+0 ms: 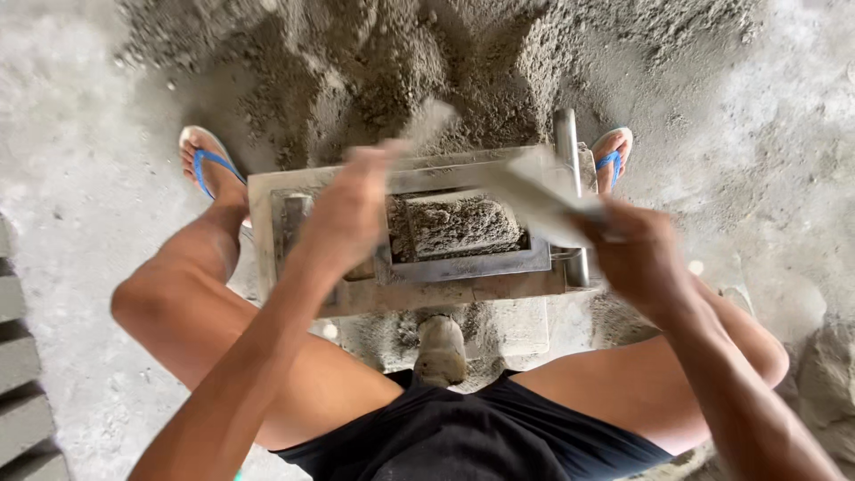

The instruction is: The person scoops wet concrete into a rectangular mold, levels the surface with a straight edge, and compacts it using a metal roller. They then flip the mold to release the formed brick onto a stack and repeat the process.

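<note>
A grey metal block mould stands on the ground between my legs, and its cavity is heaped with damp grey cement mix. My right hand is at the mould's right end, gripping a flat pale scraper board that angles across the top of the mix. My left hand hovers over the left part of the mould. It is blurred by motion, with a pale blurred streak by its fingertips. Whether the left hand holds anything is unclear.
A large pile of grey cement mix lies just beyond the mould. My feet in blue flip-flops flank it. A metal pipe handle rises at the mould's right. Grey moulded blocks lie at far left, a rough lump at right.
</note>
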